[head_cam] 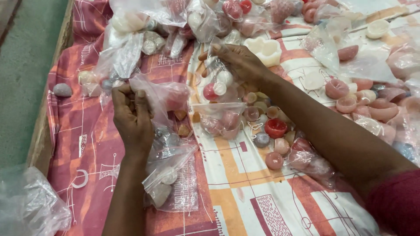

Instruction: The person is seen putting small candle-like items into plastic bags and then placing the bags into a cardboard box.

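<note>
Light soft, even, fairly bright; source not in view. Shadows faint, short, tucked under the forearms and hands (133, 118). Pale glare patches on the clear plastic bags (168, 175). Centre reasonably sharp; slight softness overall. Bag at lower left corner blurred. Mild stretching toward frame edges. Colours warm, pinkish.

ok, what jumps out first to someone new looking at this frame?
The two hands mid-frame: the left hand pinches a clear plastic bag, while the right hand grips another small bag holding pink and white pieces. Around them, pink moulded shapes litter the patterned cloth.
</note>
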